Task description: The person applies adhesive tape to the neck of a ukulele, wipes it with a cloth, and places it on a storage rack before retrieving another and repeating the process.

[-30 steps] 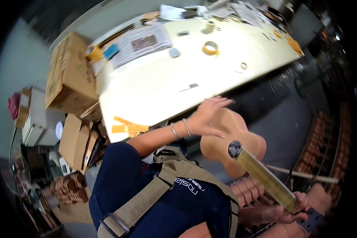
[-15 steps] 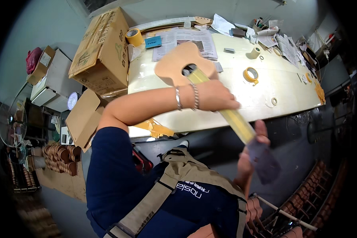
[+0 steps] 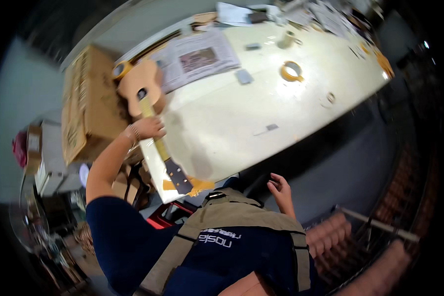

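The person wore a dark navy short-sleeved top, the sleeve ending above the elbow and leaving the forearm bare. Over the top ran an olive-tan harness of broad webbing straps, one crossing the chest on a slant, another lying flat across, with a dark buckle at the upper edge. White lettering showed on the navy cloth between the straps. At the wrist of the left hand [image 3: 149,127] sat thin bangles, silvery and close together. The right hand [image 3: 281,190] wore nothing, no ring or band visible.
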Demonstrator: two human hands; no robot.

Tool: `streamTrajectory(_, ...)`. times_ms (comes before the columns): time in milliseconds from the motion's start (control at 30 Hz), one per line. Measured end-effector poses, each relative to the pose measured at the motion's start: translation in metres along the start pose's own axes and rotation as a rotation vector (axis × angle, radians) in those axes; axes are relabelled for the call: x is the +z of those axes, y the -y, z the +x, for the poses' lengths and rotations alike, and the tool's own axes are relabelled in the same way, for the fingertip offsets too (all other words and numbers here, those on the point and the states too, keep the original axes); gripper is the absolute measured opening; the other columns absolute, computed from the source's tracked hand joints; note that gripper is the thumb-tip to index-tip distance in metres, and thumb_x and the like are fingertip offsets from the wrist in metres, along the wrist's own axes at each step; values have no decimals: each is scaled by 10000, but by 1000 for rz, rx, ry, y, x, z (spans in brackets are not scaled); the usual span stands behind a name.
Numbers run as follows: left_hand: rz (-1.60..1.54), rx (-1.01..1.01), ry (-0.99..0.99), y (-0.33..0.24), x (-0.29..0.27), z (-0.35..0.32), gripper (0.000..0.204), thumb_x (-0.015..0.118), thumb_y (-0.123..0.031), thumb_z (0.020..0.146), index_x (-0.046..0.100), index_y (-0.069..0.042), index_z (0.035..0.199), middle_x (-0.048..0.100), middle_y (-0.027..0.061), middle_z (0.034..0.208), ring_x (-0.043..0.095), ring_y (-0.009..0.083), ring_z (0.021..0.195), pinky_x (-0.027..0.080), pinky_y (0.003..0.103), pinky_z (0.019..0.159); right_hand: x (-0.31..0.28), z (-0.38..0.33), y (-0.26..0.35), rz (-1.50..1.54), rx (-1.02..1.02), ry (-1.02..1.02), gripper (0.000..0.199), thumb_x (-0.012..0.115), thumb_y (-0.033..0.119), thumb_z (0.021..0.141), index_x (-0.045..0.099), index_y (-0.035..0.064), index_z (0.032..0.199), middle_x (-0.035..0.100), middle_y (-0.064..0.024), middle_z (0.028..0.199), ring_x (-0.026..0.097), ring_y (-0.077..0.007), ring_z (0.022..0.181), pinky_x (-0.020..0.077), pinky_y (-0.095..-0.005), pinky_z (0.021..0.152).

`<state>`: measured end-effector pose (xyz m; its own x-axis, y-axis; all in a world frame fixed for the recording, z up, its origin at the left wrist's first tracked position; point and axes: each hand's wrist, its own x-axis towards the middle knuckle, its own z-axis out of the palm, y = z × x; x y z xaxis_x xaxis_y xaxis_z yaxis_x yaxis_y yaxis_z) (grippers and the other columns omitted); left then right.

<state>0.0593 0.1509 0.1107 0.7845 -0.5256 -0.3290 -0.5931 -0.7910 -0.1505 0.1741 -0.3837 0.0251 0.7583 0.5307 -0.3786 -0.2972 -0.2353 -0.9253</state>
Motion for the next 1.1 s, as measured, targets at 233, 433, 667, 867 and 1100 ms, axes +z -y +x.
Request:
streamTrajectory(233, -37, -139, 128, -40, 93, -50, 438, 529, -128, 800, 518, -136, 1238, 587, 148, 1083, 496, 362, 1139, 410, 496, 976, -23, -41, -40, -280, -84, -262, 415, 685, 254, 808, 581, 33, 1144, 585, -147, 1083, 641, -224, 897, 509, -317, 777)
streamTrajectory(433, -243, -13, -59, -119, 12, 160, 436, 538, -140, 800, 518, -137, 1235, 586, 140, 1093, 503, 346, 1134, 405, 498, 979, -94, -95, -39, 36, -82, -713, 337, 686, 182, 818, 591, 21, 1098, 610, -103, 1017, 617, -137, 839, 497, -277, 765)
streamTrajectory(667, -256, 294, -2, -184, -44, 300, 434, 548, -154, 800, 518, -138, 1233, 585, 132, 1106, 512, 327, 1128, 399, 500, 982, -199, -283, 13, -122, -273, -1587, 198, 630, 173, 874, 628, 46, 1026, 651, -24, 909, 579, -90, 795, 472, -250, 719)
streamTrajectory(867, -202, 486, 46, -236, -82, 386, 433, 558, -166, 800, 518, -138, 1230, 585, 124, 1117, 520, 311, 1122, 394, 503, 985, -254, -436, 35, -184, -353, -1995, 250, 548, 202, 937, 611, -35, 983, 649, -69, 892, 612, -115, 845, 474, -238, 775)
streamTrajectory(1100, -138, 592, 88, -286, -113, 436, 432, 568, -179, 800, 518, -139, 1227, 584, 115, 1130, 529, 292, 1116, 388, 505, 989, -287, -561, 68, -1377, -336, -2568, 356, 532, 222, 918, 502, -47, 1149, 561, -202, 1112, 509, -352, 1080, 371, -413, 971)
